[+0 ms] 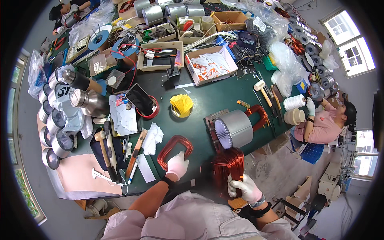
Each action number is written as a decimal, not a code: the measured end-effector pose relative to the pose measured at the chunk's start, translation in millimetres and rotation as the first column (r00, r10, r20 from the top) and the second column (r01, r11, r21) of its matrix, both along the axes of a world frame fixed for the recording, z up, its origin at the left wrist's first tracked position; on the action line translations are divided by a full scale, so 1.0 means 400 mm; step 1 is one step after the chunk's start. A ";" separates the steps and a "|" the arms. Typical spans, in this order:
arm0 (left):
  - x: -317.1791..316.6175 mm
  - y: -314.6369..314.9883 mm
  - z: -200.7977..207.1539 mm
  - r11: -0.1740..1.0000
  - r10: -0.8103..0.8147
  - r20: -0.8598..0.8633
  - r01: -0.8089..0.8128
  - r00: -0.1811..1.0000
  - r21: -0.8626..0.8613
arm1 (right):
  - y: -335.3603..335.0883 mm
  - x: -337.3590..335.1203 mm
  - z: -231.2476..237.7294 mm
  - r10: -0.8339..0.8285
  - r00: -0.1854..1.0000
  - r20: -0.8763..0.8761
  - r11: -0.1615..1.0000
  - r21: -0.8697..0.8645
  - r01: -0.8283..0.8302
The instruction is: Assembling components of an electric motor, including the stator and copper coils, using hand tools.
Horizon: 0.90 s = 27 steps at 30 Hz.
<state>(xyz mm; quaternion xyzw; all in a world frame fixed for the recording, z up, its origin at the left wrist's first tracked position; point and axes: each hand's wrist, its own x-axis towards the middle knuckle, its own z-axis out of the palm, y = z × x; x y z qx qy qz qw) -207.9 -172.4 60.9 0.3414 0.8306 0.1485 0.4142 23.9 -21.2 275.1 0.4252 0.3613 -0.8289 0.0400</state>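
My left hand [178, 164], in a white glove, is closed on the lower edge of an oval copper wire coil [162, 155] lying on the green table. Closer to me on the right, my gloved right hand [245, 188] grips a thick bundle of copper wire coils [231, 161], which hangs at the table's front edge. Just beyond that bundle a silver stator core [238, 127] lies on its side in a metal stand [210, 127]. Pale liners fill its slots. Another copper coil [262, 117] sticks out past its far end.
Yellow slips stand in a round tin [181, 105]. Hammers [103, 150] and white paper [153, 138] lie left; a mallet [262, 91] and thread spools [295, 103] are right. Open boxes [212, 64] line the back. A co-worker in pink [326, 124] sits at the right edge.
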 end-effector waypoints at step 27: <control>-0.025 -0.041 -0.028 0.950 0.222 0.050 -0.227 0.974 0.214 | -0.001 -0.060 0.062 0.322 0.938 0.129 0.928 0.152 -0.339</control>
